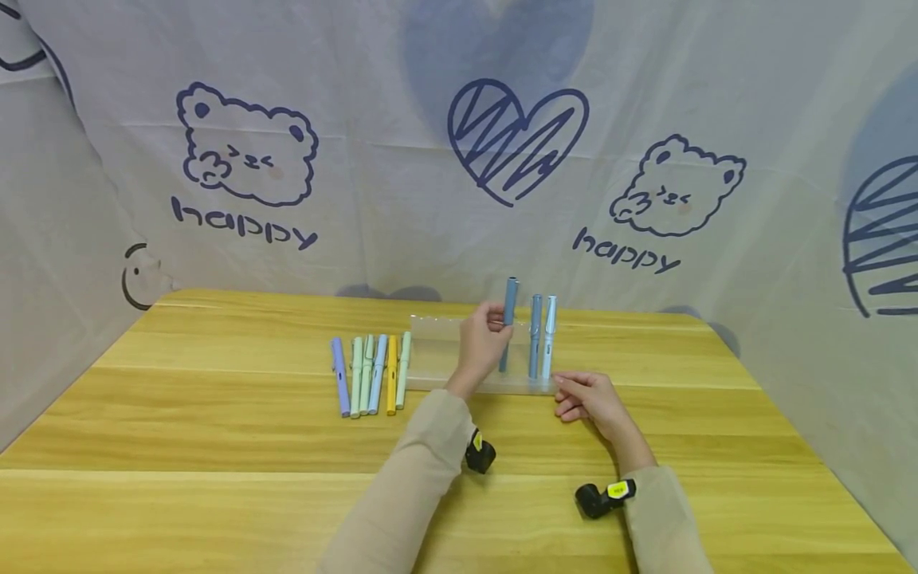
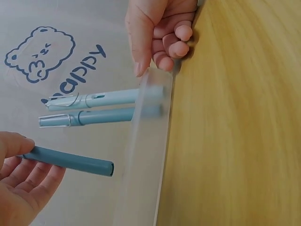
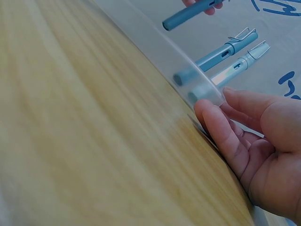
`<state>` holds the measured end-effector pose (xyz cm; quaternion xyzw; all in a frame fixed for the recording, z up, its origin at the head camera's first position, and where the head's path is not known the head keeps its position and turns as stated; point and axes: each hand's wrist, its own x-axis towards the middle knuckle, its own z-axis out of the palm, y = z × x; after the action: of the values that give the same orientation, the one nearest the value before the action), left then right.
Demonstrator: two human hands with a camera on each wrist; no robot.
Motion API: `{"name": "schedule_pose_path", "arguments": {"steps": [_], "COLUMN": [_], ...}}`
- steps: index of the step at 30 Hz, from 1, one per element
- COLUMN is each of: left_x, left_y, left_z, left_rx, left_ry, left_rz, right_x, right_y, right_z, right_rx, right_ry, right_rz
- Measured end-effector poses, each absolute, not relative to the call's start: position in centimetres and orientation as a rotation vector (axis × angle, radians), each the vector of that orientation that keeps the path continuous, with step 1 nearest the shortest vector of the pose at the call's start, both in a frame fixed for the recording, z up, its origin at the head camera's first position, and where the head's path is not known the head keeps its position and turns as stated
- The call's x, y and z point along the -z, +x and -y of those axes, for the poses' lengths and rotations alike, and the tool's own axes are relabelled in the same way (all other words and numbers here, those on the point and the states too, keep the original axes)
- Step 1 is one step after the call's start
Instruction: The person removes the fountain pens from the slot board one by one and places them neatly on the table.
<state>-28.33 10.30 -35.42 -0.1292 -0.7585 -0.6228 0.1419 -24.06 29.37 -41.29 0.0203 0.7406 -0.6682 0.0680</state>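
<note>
Nearest me, beige sleeves [image 1: 402,494] reach over the wooden table [image 1: 215,446], a small black camera [image 1: 480,453] at the left wrist and another [image 1: 605,499] at the right. The right hand [image 1: 594,405] pinches the near right corner of a frosted clear holder [image 1: 439,355] between thumb and forefinger, its other fingers loosely curled. A little farther off, the left hand [image 1: 484,344] is closed lightly on a dark blue pen [image 1: 510,303], thumb on one side and fingers on the other, keeping it nearly upright over the holder, its lower end apart from the front lip. In the holder, toward its right end, a blue pen [image 1: 535,335] and a pale blue pen [image 1: 549,339] stand side by side, clips up, their lower ends behind the lip. Just beside the holder's left end, six pens lie in a row on the table: purple [image 1: 340,379], two light green [image 1: 356,379], light blue [image 1: 378,376], yellow [image 1: 391,376] and another light green [image 1: 404,371]. Beyond hangs a pale cloth [image 1: 387,231] printed with bears and hearts.
</note>
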Motion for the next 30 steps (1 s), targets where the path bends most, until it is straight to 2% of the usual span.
{"name": "schedule_pose_path", "arguments": {"steps": [30], "left_x": [35.5], "left_y": [-27.6], "left_z": [-5.3], "left_rx": [1.870], "left_ry": [-0.359], "left_rz": [2.109], "right_x": [41.2], "right_y": [-24.1], "right_z": [-29.4], "right_rx": [2.008], "right_ry": [0.085], "right_rz": [-2.233]}}
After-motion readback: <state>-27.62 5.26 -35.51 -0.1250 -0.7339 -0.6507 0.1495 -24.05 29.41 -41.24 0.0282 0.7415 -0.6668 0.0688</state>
